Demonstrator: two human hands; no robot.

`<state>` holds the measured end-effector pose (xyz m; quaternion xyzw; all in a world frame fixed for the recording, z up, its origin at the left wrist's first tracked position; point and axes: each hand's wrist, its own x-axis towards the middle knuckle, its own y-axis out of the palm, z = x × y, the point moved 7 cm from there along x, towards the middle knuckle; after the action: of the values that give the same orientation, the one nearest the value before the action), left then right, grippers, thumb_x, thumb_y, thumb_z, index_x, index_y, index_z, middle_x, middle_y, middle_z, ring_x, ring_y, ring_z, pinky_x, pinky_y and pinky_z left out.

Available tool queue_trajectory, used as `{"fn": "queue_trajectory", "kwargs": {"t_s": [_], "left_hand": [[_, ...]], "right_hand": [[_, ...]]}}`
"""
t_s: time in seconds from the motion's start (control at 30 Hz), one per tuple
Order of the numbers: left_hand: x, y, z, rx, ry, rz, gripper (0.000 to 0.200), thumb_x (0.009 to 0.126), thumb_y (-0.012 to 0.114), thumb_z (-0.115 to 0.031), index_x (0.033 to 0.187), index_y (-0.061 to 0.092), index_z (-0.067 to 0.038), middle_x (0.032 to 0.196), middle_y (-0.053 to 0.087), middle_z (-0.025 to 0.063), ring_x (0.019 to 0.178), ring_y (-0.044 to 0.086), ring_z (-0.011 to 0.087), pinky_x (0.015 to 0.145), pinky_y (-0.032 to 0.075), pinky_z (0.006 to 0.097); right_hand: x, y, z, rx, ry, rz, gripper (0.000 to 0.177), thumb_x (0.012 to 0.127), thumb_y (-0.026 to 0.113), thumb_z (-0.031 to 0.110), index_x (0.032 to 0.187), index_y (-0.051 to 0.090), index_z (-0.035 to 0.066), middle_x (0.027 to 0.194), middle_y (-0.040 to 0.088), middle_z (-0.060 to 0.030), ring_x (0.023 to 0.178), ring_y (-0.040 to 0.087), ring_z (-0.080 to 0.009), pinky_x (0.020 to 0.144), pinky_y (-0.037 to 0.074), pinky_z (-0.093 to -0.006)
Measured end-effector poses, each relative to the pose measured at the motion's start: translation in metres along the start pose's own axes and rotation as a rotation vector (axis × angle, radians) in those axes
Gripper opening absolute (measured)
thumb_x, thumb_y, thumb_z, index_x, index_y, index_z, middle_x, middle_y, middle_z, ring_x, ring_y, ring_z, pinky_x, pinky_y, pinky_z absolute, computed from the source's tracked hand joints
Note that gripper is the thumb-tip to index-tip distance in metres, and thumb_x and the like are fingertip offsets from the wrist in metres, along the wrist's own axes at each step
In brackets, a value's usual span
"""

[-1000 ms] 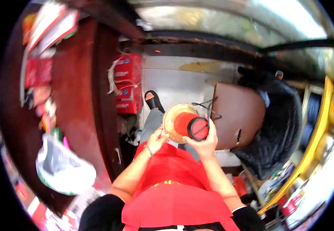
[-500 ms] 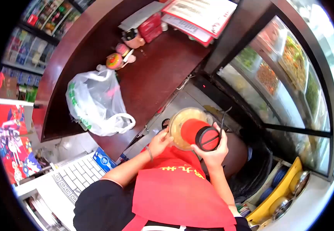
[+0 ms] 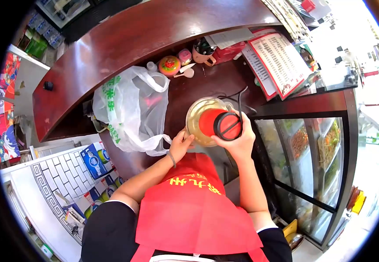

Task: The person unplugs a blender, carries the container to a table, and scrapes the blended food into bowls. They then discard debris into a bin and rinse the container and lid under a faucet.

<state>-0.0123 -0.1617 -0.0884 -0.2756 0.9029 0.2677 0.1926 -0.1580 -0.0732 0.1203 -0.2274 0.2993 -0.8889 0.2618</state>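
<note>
What looks like an electric food chopper is held in front of my red apron (image 3: 194,205), by the dark red desk. It has a red motor head (image 3: 209,122) with a black-rimmed top and a round, pale gold bowl or lid (image 3: 194,114) beneath. My right hand (image 3: 242,139) is closed around the motor head, with a black cord (image 3: 240,102) rising beside the fingers. At the lower left rim of the round part, my left hand (image 3: 181,145) grips with bent fingers. The underside of the chopper is hidden.
A white plastic bag (image 3: 132,109) stands on the desk (image 3: 231,81) at left. Behind are a round pink tin (image 3: 169,65), a pink mug (image 3: 203,53) and menus (image 3: 281,59). A glass food case (image 3: 305,161) borders the right; a curved counter (image 3: 124,32) rises behind.
My view has turned and moved toward the desk. The chopper, previously over the floor beside the desk edge, now appears over the desktop. Both hands keep their hold.
</note>
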Motion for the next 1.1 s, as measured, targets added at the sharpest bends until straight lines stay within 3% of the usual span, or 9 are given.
{"fn": "queue_trajectory", "kwargs": {"t_s": [0.1,0.27,0.53,0.6,0.67,0.73,0.87,0.97,1.1], "left_hand": [[0.004,0.0,0.003,-0.113,-0.061,-0.007,0.041,0.087,0.051,-0.019,0.124,0.037,-0.007,0.104,0.053,0.0041,0.094,0.054,0.0145,0.069,0.053,0.026],[0.013,-0.001,0.001,-0.147,-0.067,-0.035,0.042,0.087,0.05,-0.02,0.125,0.036,-0.008,0.106,0.053,0.004,0.095,0.054,0.0147,0.073,0.051,0.0277],[0.012,-0.004,0.004,-0.059,-0.078,-0.088,0.045,0.087,0.05,-0.028,0.123,0.037,-0.006,0.11,0.051,0.0074,0.097,0.054,0.0155,0.076,0.049,0.0302],[-0.01,0.0,-0.005,-0.034,-0.211,-0.065,0.044,0.089,0.046,-0.033,0.122,0.038,-0.005,0.111,0.052,0.0066,0.098,0.053,0.0153,0.078,0.049,0.0336],[-0.039,-0.008,-0.018,0.032,-0.173,-0.086,0.044,0.089,0.044,-0.035,0.12,0.041,-0.003,0.113,0.051,0.01,0.099,0.053,0.0166,0.08,0.047,0.0322],[-0.064,-0.015,-0.023,0.459,-0.039,0.098,0.042,0.089,0.046,-0.03,0.12,0.042,-0.001,0.114,0.05,0.0132,0.101,0.051,0.0167,0.08,0.045,0.029],[-0.106,-0.029,-0.009,0.185,-0.086,-0.065,0.043,0.088,0.049,-0.022,0.123,0.039,0.0,0.117,0.049,0.0138,0.104,0.049,0.0167,0.084,0.043,0.0271],[-0.113,-0.037,-0.018,-0.041,0.191,-0.375,0.055,0.083,0.056,-0.015,0.127,0.03,0.003,0.125,0.039,0.0168,0.111,0.044,0.0197,0.09,0.037,0.0282],[-0.083,-0.038,-0.03,0.117,0.424,-0.49,0.067,0.077,0.062,-0.012,0.13,0.024,0.003,0.128,0.034,0.0178,0.12,0.035,0.0227,0.093,0.033,0.0298]], "right_hand": [[0.021,0.009,0.007,0.047,-0.046,0.057,0.077,0.044,0.084,0.022,0.108,0.047,-0.001,0.102,0.058,-0.0109,0.094,0.058,-0.0197,0.084,0.045,-0.0308],[0.046,0.008,0.015,0.106,-0.035,0.177,0.075,0.044,0.083,0.019,0.108,0.048,-0.001,0.102,0.058,-0.0089,0.094,0.056,-0.0167,0.086,0.043,-0.0299],[0.071,-0.046,0.043,0.104,-0.246,0.006,0.075,0.045,0.082,0.016,0.108,0.046,-0.004,0.103,0.056,-0.0111,0.097,0.054,-0.0197,0.088,0.041,-0.0321],[0.078,-0.06,0.038,0.081,-0.274,-0.013,0.076,0.046,0.081,0.01,0.112,0.044,-0.004,0.103,0.054,-0.0112,0.096,0.053,-0.0196,0.089,0.04,-0.0324],[0.082,-0.07,0.044,0.191,-0.284,-0.044,0.079,0.045,0.081,0.009,0.113,0.044,-0.004,0.104,0.052,-0.0107,0.097,0.051,-0.0198,0.089,0.039,-0.0325],[0.087,-0.079,0.04,0.225,-0.29,-0.056,0.081,0.043,0.082,0.008,0.113,0.043,-0.005,0.105,0.052,-0.0112,0.101,0.049,-0.0204,0.091,0.037,-0.033],[0.09,-0.086,0.058,0.348,-0.402,-0.056,0.079,0.047,0.079,0.012,0.115,0.042,-0.004,0.11,0.049,-0.0116,0.104,0.047,-0.0205,0.094,0.032,-0.0319],[0.1,-0.078,0.05,0.729,-0.353,0.039,0.09,0.05,0.082,0.03,0.118,0.036,-0.006,0.112,0.049,-0.0232,0.105,0.049,-0.0268,0.091,0.038,-0.0361],[0.103,-0.067,0.05,1.03,-0.284,0.23,0.092,0.053,0.079,0.041,0.121,0.035,-0.002,0.121,0.042,-0.0219,0.108,0.046,-0.0278,0.091,0.039,-0.0383]]}}
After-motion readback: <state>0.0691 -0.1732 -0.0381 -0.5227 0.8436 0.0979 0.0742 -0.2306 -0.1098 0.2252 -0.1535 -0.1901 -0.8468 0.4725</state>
